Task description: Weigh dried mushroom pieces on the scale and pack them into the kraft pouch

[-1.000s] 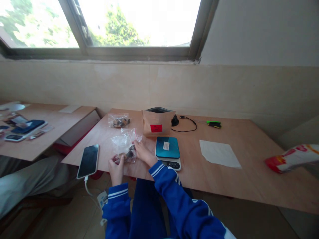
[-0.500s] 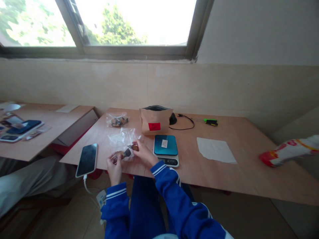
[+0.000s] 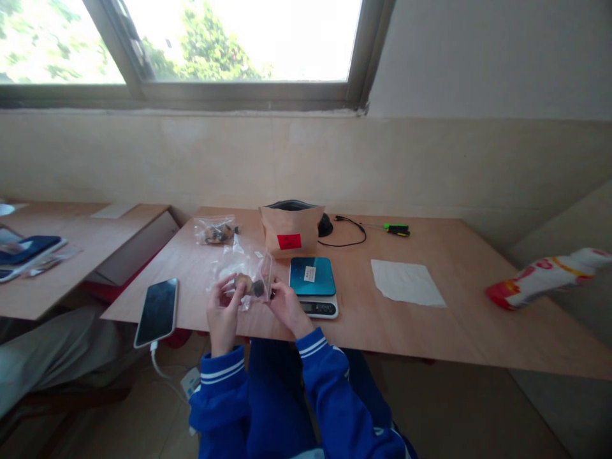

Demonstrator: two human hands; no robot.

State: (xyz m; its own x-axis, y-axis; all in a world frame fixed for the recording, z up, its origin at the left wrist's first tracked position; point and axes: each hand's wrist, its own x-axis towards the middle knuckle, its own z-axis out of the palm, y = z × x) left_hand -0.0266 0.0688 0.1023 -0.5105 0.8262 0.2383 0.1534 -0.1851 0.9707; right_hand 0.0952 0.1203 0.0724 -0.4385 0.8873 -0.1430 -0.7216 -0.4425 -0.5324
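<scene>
My left grip [image 3: 224, 315] is clamped on a clear plastic bag [image 3: 241, 262] around a brown lump [image 3: 243, 282], my right grip [image 3: 287, 308] pinching the bag's edge, both bottom center of frame, just left of the digital scale [image 3: 313, 273] on the tabletop [image 3: 363, 325].

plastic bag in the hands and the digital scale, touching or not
Apart: the head view shows bare tabletop between the plastic bag and the digital scale.

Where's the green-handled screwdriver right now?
In the head view, the green-handled screwdriver lies just right of the black cable, beyond the sheet of white paper.
</scene>
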